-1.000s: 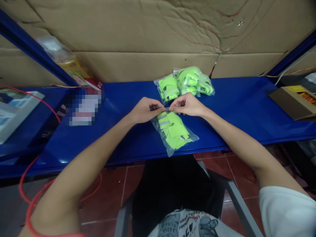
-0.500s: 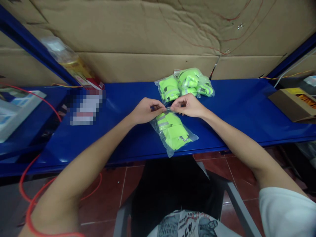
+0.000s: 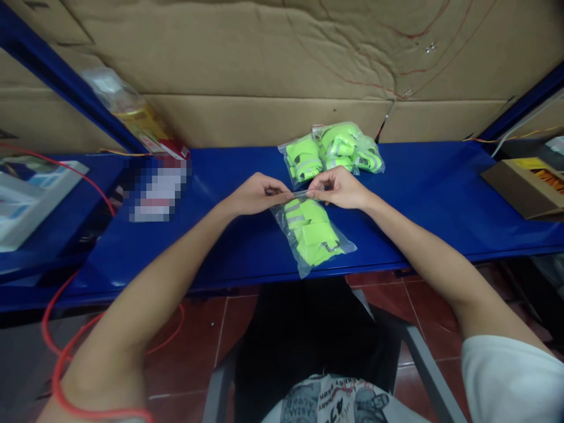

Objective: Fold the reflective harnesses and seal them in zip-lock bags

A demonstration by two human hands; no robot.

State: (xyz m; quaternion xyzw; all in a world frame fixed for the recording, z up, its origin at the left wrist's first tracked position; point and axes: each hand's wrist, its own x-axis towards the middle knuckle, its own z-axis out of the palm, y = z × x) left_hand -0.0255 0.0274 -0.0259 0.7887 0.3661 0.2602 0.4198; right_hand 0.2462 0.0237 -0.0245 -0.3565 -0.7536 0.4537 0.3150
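A clear plastic bag (image 3: 314, 235) with folded neon-green fabric inside lies on the blue shelf (image 3: 220, 247) in front of me. My left hand (image 3: 255, 194) pinches the bag's top edge from the left. My right hand (image 3: 337, 188) pinches the same edge from the right, fingertips nearly meeting. Just behind my hands lie more filled bags of neon-green pieces (image 3: 332, 150).
Cardboard sheets (image 3: 273, 70) line the wall behind the shelf. An open cardboard box (image 3: 526, 187) sits at the right. A plastic-wrapped yellow and red package (image 3: 136, 120) leans at the back left. A red cable (image 3: 66, 346) loops at the lower left.
Both hands keep pinching the bag's top edge, almost unmoved. The view has shifted slightly.
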